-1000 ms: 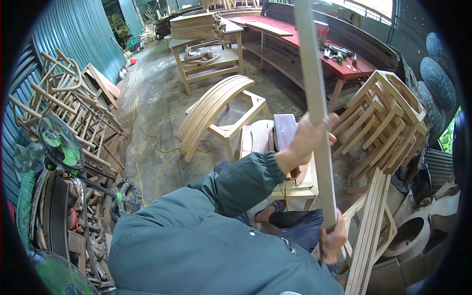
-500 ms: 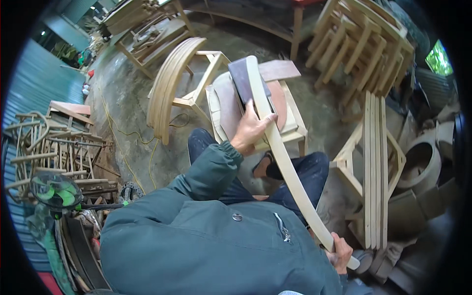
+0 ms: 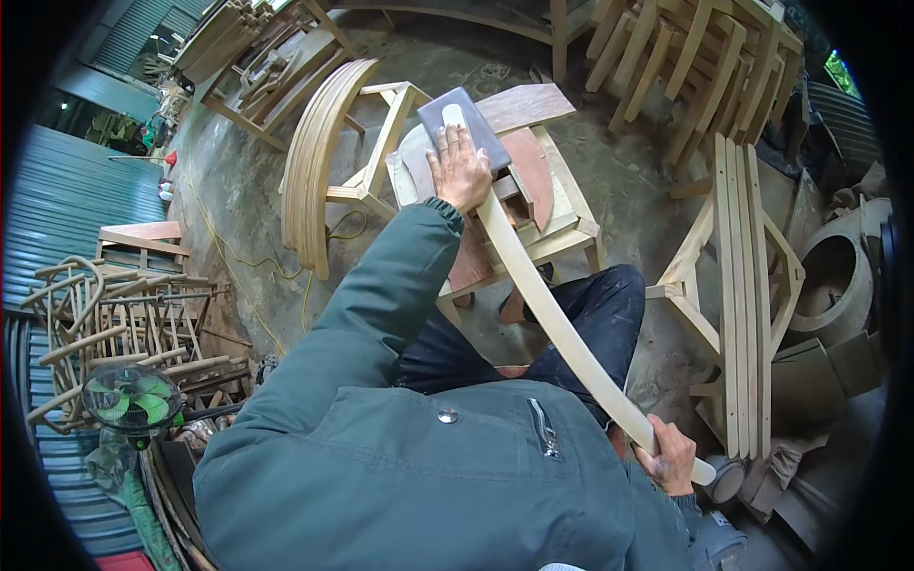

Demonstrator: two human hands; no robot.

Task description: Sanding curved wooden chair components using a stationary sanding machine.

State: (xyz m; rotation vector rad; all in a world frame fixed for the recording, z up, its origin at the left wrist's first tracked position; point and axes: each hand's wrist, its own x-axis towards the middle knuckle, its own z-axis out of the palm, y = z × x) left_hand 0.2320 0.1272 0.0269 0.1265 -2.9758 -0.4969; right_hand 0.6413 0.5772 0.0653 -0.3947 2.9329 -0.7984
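A long, pale, curved wooden slat runs from the small wooden stand in front of me back to my right side. My left hand lies flat over the slat's far end, fingers stretched forward. Under that end is a smooth grey rectangular pad; whether the slat touches it is hidden by the hand. The pad rests on the stand, among thin reddish boards. Near my right hip, my right hand is wrapped round the slat's near end, whose rounded tip sticks out past the fingers.
Curved slats lean on a wooden frame to the left; straight slats lean on another at the right. Stacked frames stand at the far right. A green-bladed fan is at the left. A yellow cord crosses the floor.
My left hand has gone from gripping the slat's side to lying flat on its far end. That end has shifted left over the pad, which now looks lighter grey.
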